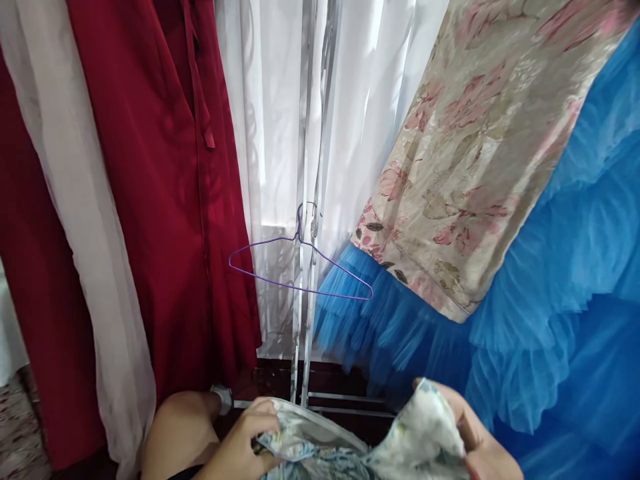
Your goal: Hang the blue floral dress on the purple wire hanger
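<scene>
At the bottom of the view is a light garment with a pale blue floral print, stretched between my two hands. My left hand pinches one edge of it, fingers curled over the fabric. On the other side my right hand grips a raised part of the cloth, with its fingers partly hidden behind it. The lower part of the garment is cut off by the frame. Above and beyond the hands, a thin purple wire hanger hangs bare on the metal rack.
Dark red garments and a sheer white cloth hang at left. At right hang a beige floral cloth and a blue ruffled tulle dress. A white curtain is behind. My bent knee shows lower left.
</scene>
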Demonstrator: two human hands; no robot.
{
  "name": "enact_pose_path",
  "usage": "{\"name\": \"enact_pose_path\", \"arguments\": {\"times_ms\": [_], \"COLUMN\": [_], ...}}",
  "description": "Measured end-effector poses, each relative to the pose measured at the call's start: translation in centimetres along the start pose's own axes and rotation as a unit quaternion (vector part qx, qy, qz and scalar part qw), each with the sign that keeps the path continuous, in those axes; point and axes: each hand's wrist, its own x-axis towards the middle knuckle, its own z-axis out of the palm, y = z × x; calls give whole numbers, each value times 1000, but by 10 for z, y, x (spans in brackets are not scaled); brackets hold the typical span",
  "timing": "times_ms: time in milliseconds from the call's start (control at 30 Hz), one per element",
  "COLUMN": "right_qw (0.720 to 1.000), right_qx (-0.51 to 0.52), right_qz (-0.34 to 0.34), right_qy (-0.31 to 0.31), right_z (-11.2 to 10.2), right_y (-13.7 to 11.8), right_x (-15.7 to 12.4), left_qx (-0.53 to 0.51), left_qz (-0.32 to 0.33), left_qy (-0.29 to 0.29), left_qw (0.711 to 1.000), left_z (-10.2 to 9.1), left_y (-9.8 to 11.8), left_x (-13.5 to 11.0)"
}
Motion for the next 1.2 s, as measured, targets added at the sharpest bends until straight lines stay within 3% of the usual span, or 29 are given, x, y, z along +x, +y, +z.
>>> {"name": "enact_pose_path", "arguments": {"times_ms": [100,200,333,433,533,733,900,967,1067,1200], "right_qw": [994,976,950,960,967,951,947,946,941,946], "right_qx": [-79,-158,-194,-190,-192,-220,-213,-224,-254,-248], "right_qz": [-73,-149,-244,-206,-152,-65,-8,4,23,48], "right_qy": [-6,2,29,-10,-65,-208,-239,-233,-221,-203], "right_z": [0,6,12,25,50,100,108,107,106,108], "right_y": [-38,-77,-108,-116,-118,-115,-113,-118,-128,-136], "right_x": [38,94,169,205,223,239,237,234,228,223], "left_qx": [-9,-27,21,44,33,-4,-26,-66,-125,-109], "left_qz": [11,23,41,68,92,46,6,-42,-107,-76], "left_qy": [74,84,22,-10,-13,90,204,231,221,246], "left_qw": [997,996,999,997,995,995,979,970,961,960], "left_z": [-39,-60,-59,-49,-46,-80,-139,-168,-212,-257], "left_y": [15,41,91,120,131,116,67,42,15,15], "left_x": [2,6,19,30,37,30,30,40,65,107]}}
